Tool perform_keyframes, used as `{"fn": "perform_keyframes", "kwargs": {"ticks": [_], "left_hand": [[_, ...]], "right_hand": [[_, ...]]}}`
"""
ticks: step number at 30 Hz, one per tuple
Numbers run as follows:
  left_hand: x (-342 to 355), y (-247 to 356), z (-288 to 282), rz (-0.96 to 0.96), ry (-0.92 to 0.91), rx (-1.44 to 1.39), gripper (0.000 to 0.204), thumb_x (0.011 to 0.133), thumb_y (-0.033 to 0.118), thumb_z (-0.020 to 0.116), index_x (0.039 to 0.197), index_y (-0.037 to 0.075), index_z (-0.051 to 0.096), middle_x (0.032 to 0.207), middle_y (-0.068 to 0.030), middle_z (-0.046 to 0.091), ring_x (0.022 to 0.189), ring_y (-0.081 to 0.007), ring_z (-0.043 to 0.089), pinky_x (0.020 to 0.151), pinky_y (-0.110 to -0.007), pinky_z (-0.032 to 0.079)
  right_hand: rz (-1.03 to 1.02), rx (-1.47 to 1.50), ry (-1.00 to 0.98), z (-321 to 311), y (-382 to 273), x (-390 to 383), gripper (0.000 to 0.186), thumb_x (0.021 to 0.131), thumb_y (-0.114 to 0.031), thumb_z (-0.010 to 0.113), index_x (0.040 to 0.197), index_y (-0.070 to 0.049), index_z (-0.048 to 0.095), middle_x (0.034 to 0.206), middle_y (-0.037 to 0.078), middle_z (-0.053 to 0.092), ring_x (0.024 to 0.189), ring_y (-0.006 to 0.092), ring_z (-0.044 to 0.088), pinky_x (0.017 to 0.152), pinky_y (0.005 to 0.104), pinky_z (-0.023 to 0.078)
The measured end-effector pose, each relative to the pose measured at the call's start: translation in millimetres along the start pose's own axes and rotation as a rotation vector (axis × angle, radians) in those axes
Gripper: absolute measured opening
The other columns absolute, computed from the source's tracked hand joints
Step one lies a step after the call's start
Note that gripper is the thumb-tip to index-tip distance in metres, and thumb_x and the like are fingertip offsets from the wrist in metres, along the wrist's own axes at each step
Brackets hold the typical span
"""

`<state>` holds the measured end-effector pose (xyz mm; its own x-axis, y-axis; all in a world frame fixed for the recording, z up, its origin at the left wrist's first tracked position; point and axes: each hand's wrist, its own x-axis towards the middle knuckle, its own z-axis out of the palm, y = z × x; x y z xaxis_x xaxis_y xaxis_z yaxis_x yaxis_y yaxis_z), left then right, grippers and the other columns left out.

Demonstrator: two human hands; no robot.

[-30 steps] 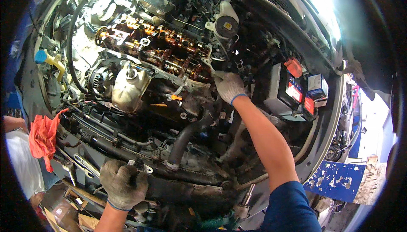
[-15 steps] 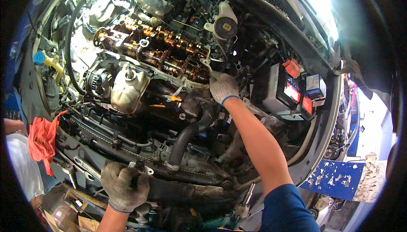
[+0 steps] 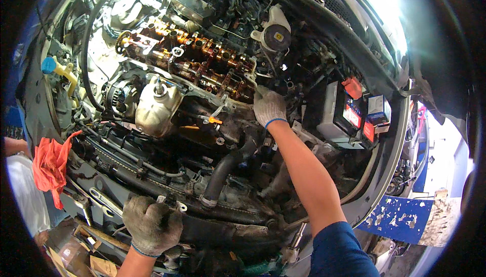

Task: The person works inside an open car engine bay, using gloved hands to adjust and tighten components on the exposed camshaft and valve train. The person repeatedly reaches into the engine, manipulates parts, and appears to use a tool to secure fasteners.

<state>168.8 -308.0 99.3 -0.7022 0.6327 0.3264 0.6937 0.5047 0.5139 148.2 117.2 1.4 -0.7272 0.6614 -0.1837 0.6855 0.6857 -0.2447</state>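
My right hand (image 3: 270, 107), in a grey knit glove with a blue cuff, reaches to the right end of the open cylinder head (image 3: 212, 81). Its fingers are curled at the head's edge, and their tips are hidden. The camshafts (image 3: 205, 49) lie bare and oily beside it. My left hand (image 3: 152, 225), gloved alike, is closed in a fist on the front crossmember (image 3: 217, 231); whatever lies under its fingers is out of sight. Close to its left are wrenches (image 3: 104, 201) and a ratchet (image 3: 83, 206) on the front panel.
A black radiator hose (image 3: 223, 173) bends up between my arms. The battery (image 3: 344, 112) stands at right, with a small blue box on it. A red rag (image 3: 52, 168) hangs at left, near another person's white clothing (image 3: 24, 191). An upright metal tool (image 3: 298, 236) stands by my right sleeve.
The view has shifted slightly, so the engine bay sits a little lower and further right. Both hands keep nearly the same places on the car.
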Motion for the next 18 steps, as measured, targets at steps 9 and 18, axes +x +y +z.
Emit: {"fn": "perform_keyframes", "kwargs": {"ticks": [9, 18], "left_hand": [[-0.7, -0.6, -0.8, -0.006, -0.019, 0.0, 0.03, 0.067, 0.016, 0.078, 0.09, 0.014, 0.059, 0.08, -0.0113, 0.053, 0.07, -0.0332, 0.054, 0.061, -0.049, 0.039], [-0.9, -1.0, -1.8, -0.01, -0.018, -0.014, 0.032, 0.067, 0.016, 0.079, 0.091, 0.014, 0.059, 0.081, -0.0108, 0.053, 0.071, -0.0329, 0.054, 0.062, -0.049, 0.04]], "right_hand": [[0.081, 0.092, -0.03, 0.9, 3.1, 10.3, 0.04, 0.105, -0.032, 0.059, 0.137, -0.011, 0.071, 0.136, 0.019, 0.07, 0.124, 0.0392, 0.067, 0.107, 0.0458, 0.055], [0.143, 0.259, 0.095, -0.5, 23.0, 1.5, 0.049, 0.102, -0.039, 0.062, 0.136, -0.005, 0.068, 0.133, 0.024, 0.07, 0.122, 0.0429, 0.067, 0.105, 0.0484, 0.054]]}}
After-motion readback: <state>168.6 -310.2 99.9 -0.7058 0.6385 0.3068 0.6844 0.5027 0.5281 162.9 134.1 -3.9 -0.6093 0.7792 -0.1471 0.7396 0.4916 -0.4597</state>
